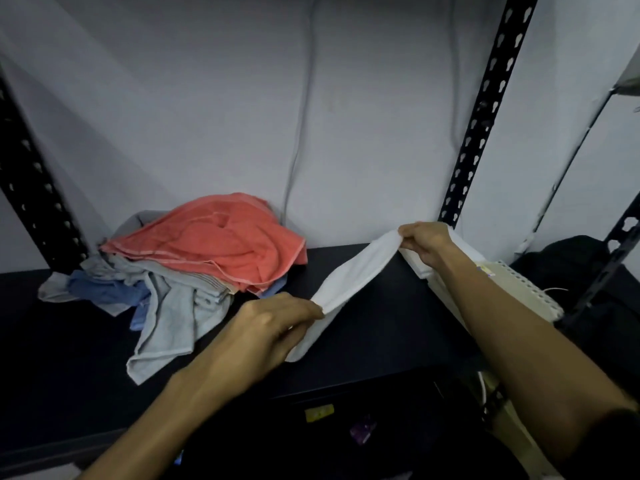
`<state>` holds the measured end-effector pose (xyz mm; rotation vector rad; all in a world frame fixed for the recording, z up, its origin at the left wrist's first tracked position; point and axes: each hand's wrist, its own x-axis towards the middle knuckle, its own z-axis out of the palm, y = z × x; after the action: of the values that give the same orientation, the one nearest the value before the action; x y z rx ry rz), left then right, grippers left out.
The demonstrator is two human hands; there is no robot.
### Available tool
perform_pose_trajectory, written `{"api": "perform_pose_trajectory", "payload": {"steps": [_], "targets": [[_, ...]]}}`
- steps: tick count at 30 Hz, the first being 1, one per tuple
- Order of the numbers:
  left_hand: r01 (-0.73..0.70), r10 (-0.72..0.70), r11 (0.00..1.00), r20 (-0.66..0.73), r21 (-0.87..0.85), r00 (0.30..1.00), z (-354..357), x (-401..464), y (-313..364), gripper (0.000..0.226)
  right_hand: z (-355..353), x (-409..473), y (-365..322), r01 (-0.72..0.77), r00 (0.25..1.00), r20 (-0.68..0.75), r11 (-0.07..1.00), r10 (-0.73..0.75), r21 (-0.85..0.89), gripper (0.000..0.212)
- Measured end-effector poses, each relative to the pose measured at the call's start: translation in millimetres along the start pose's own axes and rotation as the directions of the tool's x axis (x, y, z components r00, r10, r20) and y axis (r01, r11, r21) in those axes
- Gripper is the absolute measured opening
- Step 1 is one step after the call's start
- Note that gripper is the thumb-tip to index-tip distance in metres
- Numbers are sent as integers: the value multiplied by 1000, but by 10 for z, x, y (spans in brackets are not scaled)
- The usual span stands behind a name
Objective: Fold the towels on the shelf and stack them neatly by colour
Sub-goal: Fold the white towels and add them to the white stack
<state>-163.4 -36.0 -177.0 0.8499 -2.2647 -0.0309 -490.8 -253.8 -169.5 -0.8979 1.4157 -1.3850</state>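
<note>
Head view, dark shelf (52, 358) against a pale wall (207, 98). Left hand (273, 327) pinches the near end of a white towel (353, 275), fingers curled round the cloth. Right hand (426, 242) pinches the far end, fingers and thumb closed on it. Towel hangs stretched between the two hands as a narrow band, sagging a bit in the middle, raised just above the shelf; its near end droops below the left hand and looks to touch the shelf surface.

Under the right hand, at the shelf's right end, sits a pale folded stack (422, 268); can't tell how many pieces. Beside it, further right, a beige perforated panel (519, 289).

Left part of shelf: messy unfolded pile. Coral towel (214, 244) on top, loosely spread. Below it a light grey towel (166, 317) trailing toward the shelf's front edge, and a blue towel (107, 289) crumpled at the pile's left. Pile is well apart from the white towel's far end, near the left hand.

Black slotted uprights (485, 109) frame the shelf, one at the back right, one at the left. A thin cable (301, 133) runs down the wall behind the pile. Below the shelf edge, small yellow (318, 412) and purple (362, 429) items, too blurred to name.
</note>
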Motion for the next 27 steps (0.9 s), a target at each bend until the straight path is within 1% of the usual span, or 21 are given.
{"api": "perform_pose_trajectory", "payload": {"steps": [3,5,7,9,11,13,14,16,18,20,21,23,24,25,27], "targets": [[77,-78,997,-138,-11,987,-162,183,-100,25,-5,-21,-160,-25,1000,5,1000,24,9,9],[121,-118,993,-234,-2,965,-330,285,-184,24,42,-11,-276,-34,999,35,997,32,74,11],[141,-129,990,-292,20,948,-476,341,-232,24,137,1,-375,-24,996,86,990,12,142,15],[131,-110,990,-319,44,941,-573,360,-229,25,250,16,-430,-6,991,135,977,-23,215,15],[88,-66,995,-322,55,944,-590,349,-179,20,333,5,-420,1,987,155,957,-48,291,17],[44,-33,999,-298,29,954,-492,299,-108,16,350,-15,-337,-2,986,157,946,-52,326,13],[30,-26,999,-265,10,964,-397,255,-84,16,332,-25,-268,-4,988,150,949,-46,314,11],[9,-10,1000,-154,-7,988,-134,136,-70,20,256,3,-59,-6,994,110,978,-18,210,9],[-11,11,1000,0,-5,1000,167,-9,-76,24,137,41,194,18,999,34,1000,-18,-1,9],[-30,32,999,137,-13,990,449,-157,-61,24,19,89,425,36,999,-15,971,-40,-235,15],[-39,42,999,182,-21,982,571,-226,-40,23,-19,88,497,46,998,-26,945,-58,-324,17],[-49,52,999,227,-20,972,774,-328,23,22,-62,69,537,112,989,-31,857,-147,-503,16],[-49,51,999,227,-14,972,846,-361,50,21,-66,28,508,155,980,-8,785,-200,-600,14],[-45,46,999,218,-11,975,894,-384,73,21,-61,-7,480,197,971,33,708,-238,-678,14],[-18,20,1000,186,-16,982,929,-412,103,20,-32,-119,437,277,952,140,573,-273,-771,18]]}}
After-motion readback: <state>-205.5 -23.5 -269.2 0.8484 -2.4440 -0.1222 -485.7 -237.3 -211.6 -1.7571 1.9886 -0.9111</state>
